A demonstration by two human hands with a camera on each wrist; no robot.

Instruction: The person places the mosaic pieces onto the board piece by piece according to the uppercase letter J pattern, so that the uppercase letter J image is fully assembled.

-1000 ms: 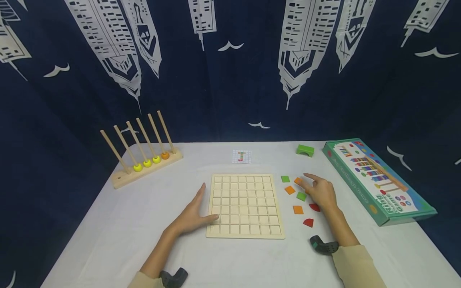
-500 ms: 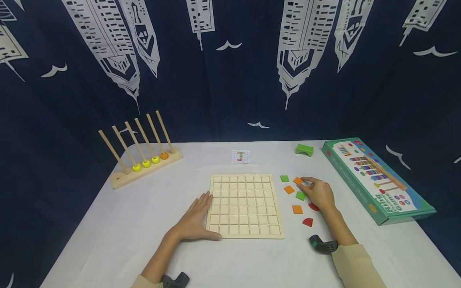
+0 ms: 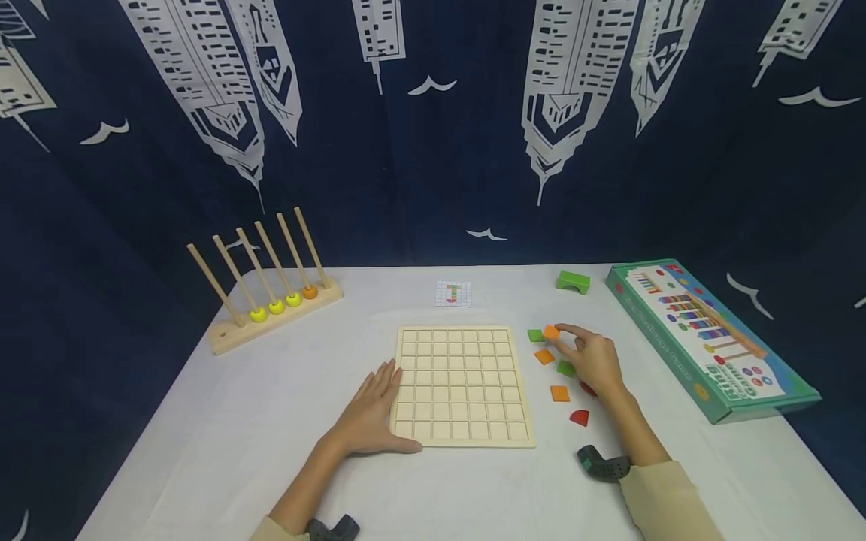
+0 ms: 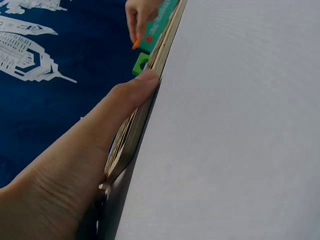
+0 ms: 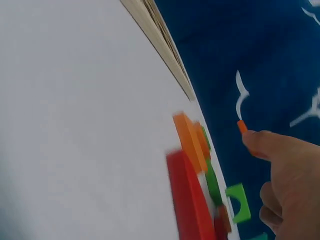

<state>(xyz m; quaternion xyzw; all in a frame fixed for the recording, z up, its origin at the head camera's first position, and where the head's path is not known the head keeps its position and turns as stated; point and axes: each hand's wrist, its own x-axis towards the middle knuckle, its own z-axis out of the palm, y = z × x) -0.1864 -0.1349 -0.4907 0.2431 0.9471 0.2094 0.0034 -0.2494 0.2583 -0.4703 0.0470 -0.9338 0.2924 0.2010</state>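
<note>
Tile [image 3: 551,331], orange, square, flat, wooden-looking, hanging above white table [image 3: 473,492], right of pale wooden grid board [image 3: 458,395]; right hand [image 3: 594,362] pinching it between thumb and index finger; probably feeling light, stiff, opposite edges offering best hold; left hand [image 3: 370,417] resting straight-fingered against board's left edge

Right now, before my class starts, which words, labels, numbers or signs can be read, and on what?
"J": a coloured letter shape on the small white gridded card.
Too blurred to read: pale lettering along the side of the flat green cardboard box.
Also too blurred: green lettering on its top.
</note>
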